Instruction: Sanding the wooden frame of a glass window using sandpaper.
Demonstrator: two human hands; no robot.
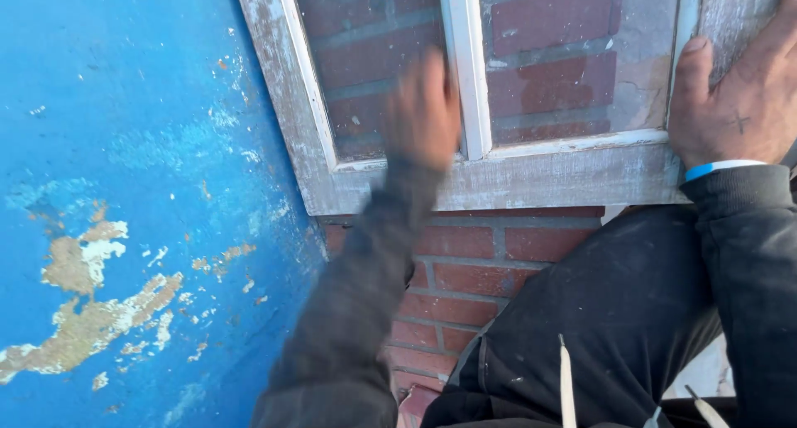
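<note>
An old window frame (531, 179) with worn, flaking white paint lies flat over red paving bricks (465, 278), which show through its glass panes; a blue surface (124, 187) with patches of peeled paint fills the left of the view, just beside the frame's left rail. The left hand (423, 108) is over the lower part of the left pane, right beside the thin centre bar (469, 71); it is smeared by motion blur, so I cannot tell how far its fingers are curled or whether it has hold of anything. The right hand (735, 96) lies opened flat on the frame's lower right corner, thumb stretched along the inner edge of the right rail, pressing down rather than gripping; a blue wristband (718, 169) shows at the edge of its dark sleeve (747, 254); a knee in dark trousers (614, 320) sits just below the frame's bottom rail.
</note>
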